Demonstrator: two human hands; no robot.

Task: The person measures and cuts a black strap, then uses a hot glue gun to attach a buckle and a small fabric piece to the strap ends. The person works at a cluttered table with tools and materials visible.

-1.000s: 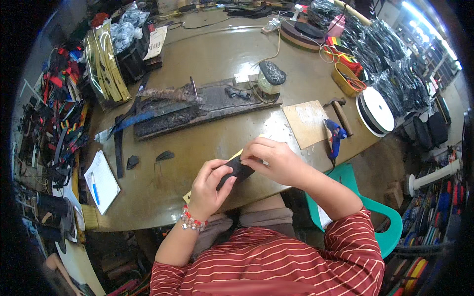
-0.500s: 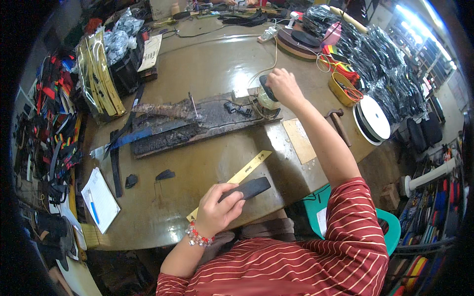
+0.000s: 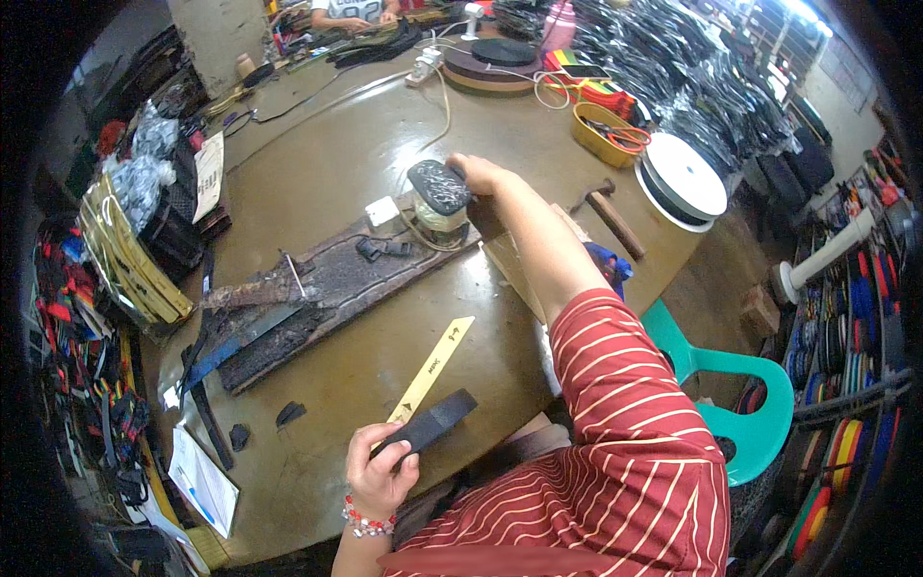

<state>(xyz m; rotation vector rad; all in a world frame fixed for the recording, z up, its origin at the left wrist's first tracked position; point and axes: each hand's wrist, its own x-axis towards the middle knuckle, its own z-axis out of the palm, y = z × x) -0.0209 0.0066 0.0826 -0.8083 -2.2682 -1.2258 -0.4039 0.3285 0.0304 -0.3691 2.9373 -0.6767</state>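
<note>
My left hand (image 3: 380, 471) is closed around a folded black webbing strap (image 3: 433, 423) near the table's front edge. A yellow marked strip (image 3: 433, 370) runs out from beside those fingers; whether they also pinch it I cannot tell. My right hand (image 3: 476, 175) reaches far forward, gripping the right edge of a black oval dish (image 3: 439, 186) covered with small silvery bits. Its fingertips are partly hidden. The dish is over a pale, see-through container (image 3: 437, 223) at the far end of a dark, worn board (image 3: 327, 288). A black buckle (image 3: 383, 248) lies on that board.
A hammer (image 3: 613, 221), a yellow tub (image 3: 606, 135) and a white reel (image 3: 685, 178) are at the right. A notepad (image 3: 204, 486) with a pen lies front left. A green chair (image 3: 735, 413) stands beside the table. Another person (image 3: 354, 12) sits at the far end.
The view has swung right. The black dish has tipped, so its silvery contents now face me, and my right hand is at its edge. My left hand still holds the strap.
</note>
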